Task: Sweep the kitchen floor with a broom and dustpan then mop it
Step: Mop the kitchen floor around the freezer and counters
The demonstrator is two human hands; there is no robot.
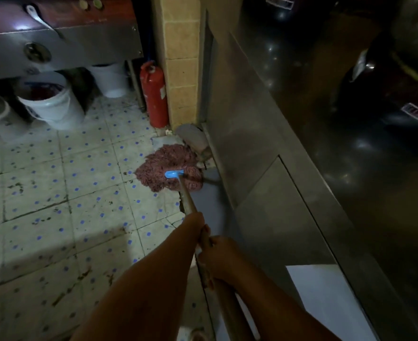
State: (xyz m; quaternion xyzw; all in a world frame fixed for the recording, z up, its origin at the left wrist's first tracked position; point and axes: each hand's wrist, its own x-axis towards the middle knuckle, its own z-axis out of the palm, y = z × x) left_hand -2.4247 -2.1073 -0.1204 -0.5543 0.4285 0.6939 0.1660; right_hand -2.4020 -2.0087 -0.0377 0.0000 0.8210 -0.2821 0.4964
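Note:
A string mop with a reddish head (169,169) and a blue clamp (174,174) lies spread on the tiled floor (55,193), close to the base of a steel cabinet. Its wooden handle (189,201) runs back toward me. My left hand (195,223) grips the handle higher up the shaft, nearer the mop head. My right hand (219,258) grips it just behind, closer to my body. The floor tiles are pale with blue dots and show dark dirt marks. No broom or dustpan is in view.
A red fire extinguisher (153,94) stands by a tiled pillar (182,57). White buckets (53,104) sit under a steel counter (63,45) at the left. A steel cabinet (264,156) lines the right side. A grey lump (193,139) lies in the corner beyond the mop.

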